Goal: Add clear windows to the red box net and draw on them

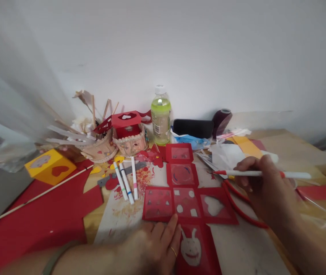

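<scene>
A red paper box net (180, 194) lies unfolded on a stained white sheet (134, 214), its panels cut with windows backed by clear film. One window is heart-shaped; the nearest shows a white smiling figure with two antennae. My left hand (163, 240) rests on the net's lower left with fingers stretched out, a ring on one of them. Above the right side, my right hand (266, 191) pinches a white marker (248, 173) with its red tip pointing left. Scissors with red handles (245, 214) lie under this hand, partly hidden by it.
Three white markers (127, 183) lie left of the net, among paper scraps. A yellow paper box (51, 166), a wooden stick (48, 191) and red sheets (51, 214) are at left. Decorated baskets (130, 145), a bottle (161, 118), a phone (193, 128) and a thread spool (222, 122) stand behind.
</scene>
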Demonstrator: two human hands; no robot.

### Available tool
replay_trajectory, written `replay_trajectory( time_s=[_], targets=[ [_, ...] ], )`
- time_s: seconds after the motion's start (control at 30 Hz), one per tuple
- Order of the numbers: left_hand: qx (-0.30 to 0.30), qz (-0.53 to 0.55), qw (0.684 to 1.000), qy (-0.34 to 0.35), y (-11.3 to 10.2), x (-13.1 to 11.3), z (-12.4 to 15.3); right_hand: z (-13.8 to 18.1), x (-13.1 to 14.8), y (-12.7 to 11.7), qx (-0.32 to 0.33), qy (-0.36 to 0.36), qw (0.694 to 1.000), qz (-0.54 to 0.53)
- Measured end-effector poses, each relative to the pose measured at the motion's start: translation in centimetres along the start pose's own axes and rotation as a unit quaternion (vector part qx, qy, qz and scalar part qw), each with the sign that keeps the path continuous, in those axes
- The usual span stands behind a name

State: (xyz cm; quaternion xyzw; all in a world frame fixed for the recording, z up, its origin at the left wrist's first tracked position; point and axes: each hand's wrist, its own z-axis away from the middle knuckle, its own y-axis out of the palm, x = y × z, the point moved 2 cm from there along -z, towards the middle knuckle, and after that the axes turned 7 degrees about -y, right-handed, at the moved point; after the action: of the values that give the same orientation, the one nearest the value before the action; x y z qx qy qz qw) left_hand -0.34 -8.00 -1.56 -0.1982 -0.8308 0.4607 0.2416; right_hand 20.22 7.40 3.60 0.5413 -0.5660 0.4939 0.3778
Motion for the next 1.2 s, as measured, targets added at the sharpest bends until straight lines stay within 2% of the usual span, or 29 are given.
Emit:
replay_trajectory(
  time_s=[0.07, 0.17, 0.37, 0.57, 0.77, 0.9, 1.0, 1.1, 1.2],
  targets=[
    [0.016, 0.000, 1.000, 0.012, -0.5, 0.2, -0.4, 0.0, 0.6, 0.2, -0.024, 0.023, 0.999, -0.011],
    [0.035, -0.003, 0.999, 0.022, -0.9, 0.4, -0.7, 0.0, 1.1, 0.3, -0.021, 0.036, 0.999, 0.009],
    [-0.015, 0.019, 1.000, -0.002, -0.5, 0.3, -0.4, 0.1, 0.5, 0.1, 0.020, 0.034, 0.999, 0.034],
    [0.026, 0.020, 0.999, 0.024, -1.6, 0.8, -1.0, 0.2, 0.3, 0.7, 0.076, 0.026, 0.994, 0.080],
    [0.005, 0.009, 1.000, 0.001, -1.6, 0.8, -0.8, 0.6, 0.5, 1.2, 0.126, 0.056, 0.985, 0.099],
    [0.013, 0.002, 1.000, -0.025, -1.3, 1.1, -0.5, 0.9, -0.1, 1.9, 0.141, 0.071, 0.987, 0.023],
    [0.034, -0.003, 0.999, -0.026, -1.0, 1.5, -0.4, 1.4, -0.6, 2.6, 0.190, 0.085, 0.978, -0.035],
    [0.034, 0.002, 0.999, -0.024, -0.9, 1.8, -0.3, 2.0, -0.7, 3.2, 0.231, 0.085, 0.969, -0.022],
    [0.013, 0.011, 0.999, -0.032, -0.9, 1.7, -0.3, 2.1, -0.6, 3.3, 0.207, 0.083, 0.975, 0.000]
  ],
)
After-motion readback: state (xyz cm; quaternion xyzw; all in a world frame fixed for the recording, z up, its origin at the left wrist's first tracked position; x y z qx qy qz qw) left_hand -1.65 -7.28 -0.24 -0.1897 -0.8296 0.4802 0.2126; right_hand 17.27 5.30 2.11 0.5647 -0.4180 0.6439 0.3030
